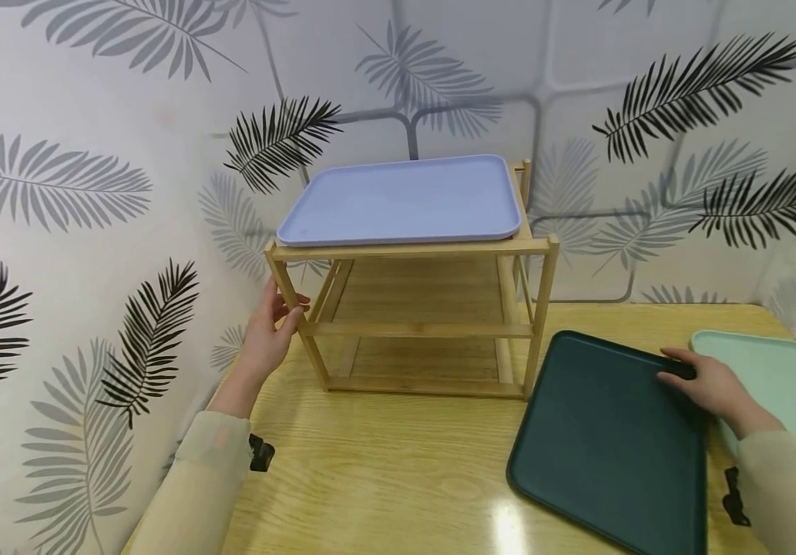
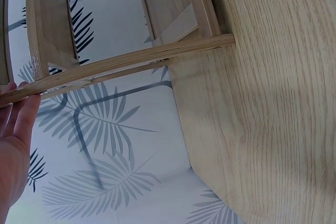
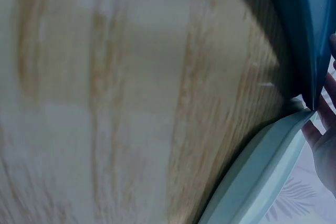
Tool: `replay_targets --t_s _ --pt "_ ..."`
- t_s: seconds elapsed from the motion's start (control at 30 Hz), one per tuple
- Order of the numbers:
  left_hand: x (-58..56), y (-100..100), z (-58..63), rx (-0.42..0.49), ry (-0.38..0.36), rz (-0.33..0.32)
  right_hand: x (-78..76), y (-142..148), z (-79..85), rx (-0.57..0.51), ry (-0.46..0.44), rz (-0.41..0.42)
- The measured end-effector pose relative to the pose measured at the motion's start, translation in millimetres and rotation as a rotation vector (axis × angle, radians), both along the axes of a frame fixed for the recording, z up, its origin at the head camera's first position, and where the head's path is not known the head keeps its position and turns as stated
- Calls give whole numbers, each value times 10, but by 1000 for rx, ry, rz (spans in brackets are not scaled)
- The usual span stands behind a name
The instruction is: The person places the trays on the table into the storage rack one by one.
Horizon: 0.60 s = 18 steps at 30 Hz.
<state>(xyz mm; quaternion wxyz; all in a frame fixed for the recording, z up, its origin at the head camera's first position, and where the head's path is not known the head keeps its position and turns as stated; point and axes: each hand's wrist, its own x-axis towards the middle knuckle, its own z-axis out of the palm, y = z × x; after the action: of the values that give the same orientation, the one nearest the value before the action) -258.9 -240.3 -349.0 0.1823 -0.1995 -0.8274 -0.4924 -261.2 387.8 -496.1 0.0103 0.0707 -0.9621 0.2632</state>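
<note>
The left hand (image 1: 266, 335) grips the near-left post (image 1: 286, 287) of 1 3-tier wooden rack (image 1: 411, 330) bearing 1 lavender tray (image 1: 401, 200). The right hand (image 1: 713, 385) grips 1 dark green tray (image 1: 609, 447) beside 1 mint tray (image 1: 775, 381).

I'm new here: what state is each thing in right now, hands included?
Wooden rack: upright on the table.
Lavender tray: face up on top of the rack.
Dark green tray: face up; whether lifted, unclear.
Mint green tray: face up.
Left hand: holding the rack's left front post.
Right hand: at the dark green tray's far right corner; grip unclear.
</note>
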Motion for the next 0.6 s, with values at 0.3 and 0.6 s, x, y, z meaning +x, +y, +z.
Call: replay_targets --t_s 0.3,0.6 --pt "-5 -16 -11 11 1 -9 -68 36 35 7 107 -16" --pt "-10 -16 -6 4 -2 -6 -148 -25 74 7 33 3"
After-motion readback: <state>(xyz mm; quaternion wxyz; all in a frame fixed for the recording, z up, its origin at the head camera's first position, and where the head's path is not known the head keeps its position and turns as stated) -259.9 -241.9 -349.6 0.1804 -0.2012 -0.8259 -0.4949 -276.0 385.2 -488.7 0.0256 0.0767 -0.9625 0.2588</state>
